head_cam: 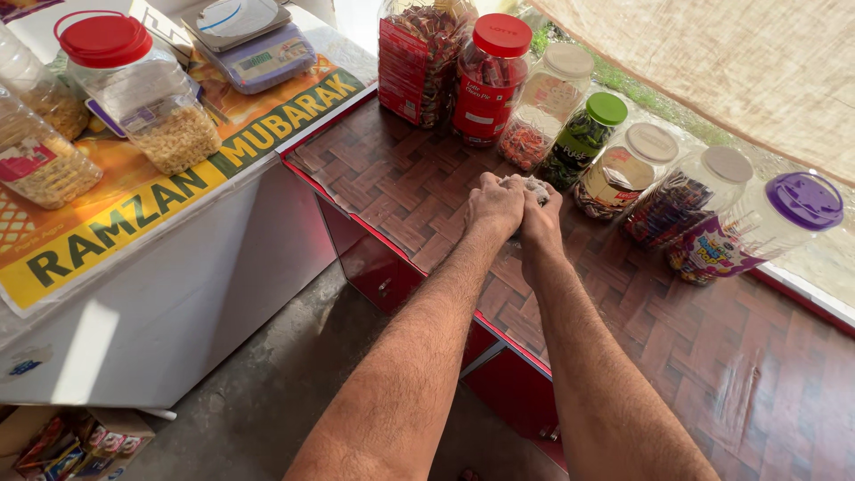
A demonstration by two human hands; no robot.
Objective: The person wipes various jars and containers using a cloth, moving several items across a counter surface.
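Counter (392,178) of dark red, its top covered in a brown basket-weave sheet, runs from the upper middle down to the lower right; drawer fronts show under its near edge. Beside it on the left stands a white chest (178,303) topped with a yellow-and-orange banner (134,205), and bare grey concrete floor (267,392) lies between. A coarse beige cloth (712,62) hangs at the upper right, sunlit.

Along the back of the counter stands a row of seven clear sweet jars (623,160), each filled with wrapped sweets: a tall one at the left end whose top runs out of view, one with a red lid, one with a clear lid, a smaller one with a green lid, two with pale lids, and one with a purple lid (804,199) at the right end. On the chest are four more clear jars — the red-lidded jar (142,89) holds pale pasta-like pieces, the others similar dry pieces — and one digital scale (249,40). A cardboard box (71,441) of bright packets sits on the floor at the lower left.

Both hands meet over the counter, just before the jars. The left hand (494,205) and right hand (539,218) are pressed together, fingers curled closed around a crumpled grey-white cloth (533,186) — only a bit of it shows above the knuckles.
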